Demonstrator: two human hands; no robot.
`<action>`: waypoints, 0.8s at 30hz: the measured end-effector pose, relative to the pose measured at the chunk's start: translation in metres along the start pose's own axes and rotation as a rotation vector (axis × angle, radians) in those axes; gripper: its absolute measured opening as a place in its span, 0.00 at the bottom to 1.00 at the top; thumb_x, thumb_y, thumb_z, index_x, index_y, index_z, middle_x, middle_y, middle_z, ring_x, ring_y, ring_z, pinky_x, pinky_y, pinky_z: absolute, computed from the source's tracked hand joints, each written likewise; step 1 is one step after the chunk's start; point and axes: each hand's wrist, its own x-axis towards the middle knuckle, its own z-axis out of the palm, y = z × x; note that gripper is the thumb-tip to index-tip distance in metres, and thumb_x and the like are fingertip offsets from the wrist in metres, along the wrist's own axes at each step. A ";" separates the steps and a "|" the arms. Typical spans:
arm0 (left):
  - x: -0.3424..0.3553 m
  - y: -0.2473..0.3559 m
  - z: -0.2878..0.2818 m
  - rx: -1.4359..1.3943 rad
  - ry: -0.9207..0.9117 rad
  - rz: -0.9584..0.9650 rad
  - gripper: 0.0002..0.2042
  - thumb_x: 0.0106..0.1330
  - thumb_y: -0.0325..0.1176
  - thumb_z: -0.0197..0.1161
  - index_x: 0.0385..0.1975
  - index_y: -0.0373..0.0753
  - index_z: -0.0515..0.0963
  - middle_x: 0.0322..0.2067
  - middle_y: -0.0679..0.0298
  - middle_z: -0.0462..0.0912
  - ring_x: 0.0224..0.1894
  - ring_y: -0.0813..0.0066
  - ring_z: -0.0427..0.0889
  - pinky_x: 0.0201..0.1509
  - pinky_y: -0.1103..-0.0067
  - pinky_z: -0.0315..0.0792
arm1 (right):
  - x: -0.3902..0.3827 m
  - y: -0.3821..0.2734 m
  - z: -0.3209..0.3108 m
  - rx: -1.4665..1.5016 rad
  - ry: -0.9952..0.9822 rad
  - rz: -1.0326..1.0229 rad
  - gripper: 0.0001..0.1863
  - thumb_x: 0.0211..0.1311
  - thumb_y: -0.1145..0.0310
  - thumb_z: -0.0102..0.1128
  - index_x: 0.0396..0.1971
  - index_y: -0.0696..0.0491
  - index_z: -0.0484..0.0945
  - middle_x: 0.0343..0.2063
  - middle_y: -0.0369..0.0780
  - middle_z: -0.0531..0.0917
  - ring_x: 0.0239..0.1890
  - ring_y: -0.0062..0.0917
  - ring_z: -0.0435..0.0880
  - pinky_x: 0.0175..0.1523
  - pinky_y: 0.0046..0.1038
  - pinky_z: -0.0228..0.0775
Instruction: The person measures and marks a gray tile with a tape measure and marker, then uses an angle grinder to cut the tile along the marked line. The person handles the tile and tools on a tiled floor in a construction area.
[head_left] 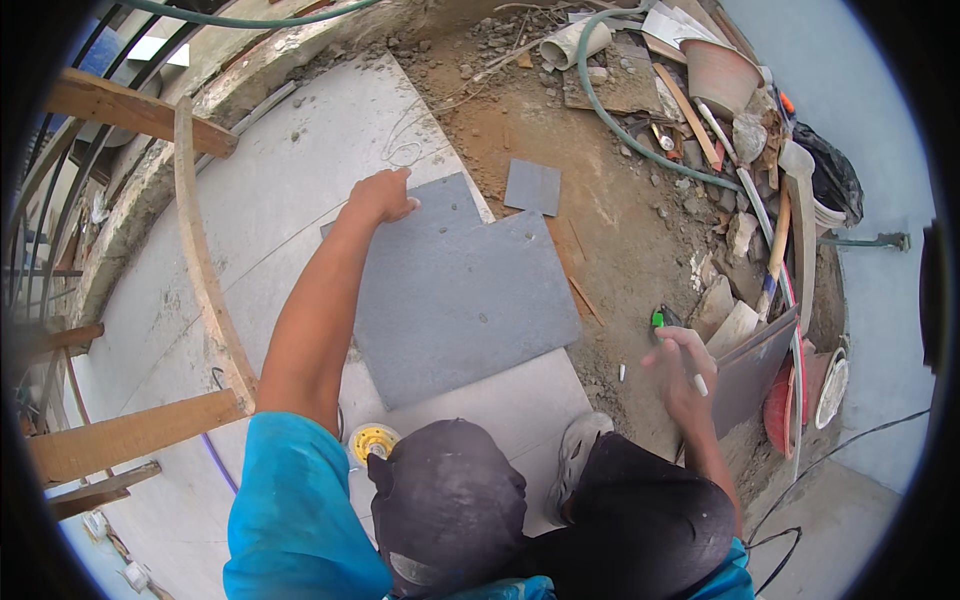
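A large grey tile (465,295) with a notched upper right corner lies over the pale floor tiles. My left hand (383,197) is closed at its far edge, thumb on the surface and fingers over the rim. Just beyond the notch lies a small square grey offcut (532,186). Over the dirt on the right is my right hand (685,372), its fingers bent around a short white stick like a marker (700,385). A small white piece like a cap (622,372) shows left of this hand. Close above its fingertips is a green and black object (659,319), partly hidden.
Dark tile pieces (755,370) lean at the right beside a red container (782,405). Rubble, a bucket (720,75) and a green hose (600,105) lie at the far right. Wooden beams (205,260) stand at left. A yellow disc (374,442) sits near my knee.
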 end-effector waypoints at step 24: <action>0.178 0.018 -0.063 -0.404 0.307 -0.134 0.28 0.69 0.49 0.61 0.60 0.32 0.73 0.54 0.45 0.81 0.57 0.51 0.81 0.62 0.66 0.72 | 0.275 0.023 -0.010 0.214 -0.236 -0.202 0.11 0.67 0.67 0.61 0.47 0.51 0.77 0.35 0.42 0.86 0.39 0.38 0.87 0.44 0.33 0.77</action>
